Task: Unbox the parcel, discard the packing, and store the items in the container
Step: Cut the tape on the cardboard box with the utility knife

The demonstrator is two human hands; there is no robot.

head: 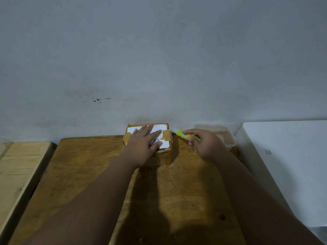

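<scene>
A small brown cardboard parcel [166, 137], taped shut and bearing a white shipping label, stands at the far edge of the wooden table [88, 174] against the wall. My left hand [143, 145] lies flat on its top with fingers spread. My right hand [203, 144] grips a yellow-green utility knife [182, 135], whose tip points at the parcel's upper right corner. A clear plastic container [223, 137] sits on the table just behind my right hand, partly hidden by it.
A lighter wooden surface [19, 167] adjoins the table on the left, across a dark gap. A white cabinet or appliance [286, 156] stands to the right. A grey wall [159, 59] rises directly behind the parcel.
</scene>
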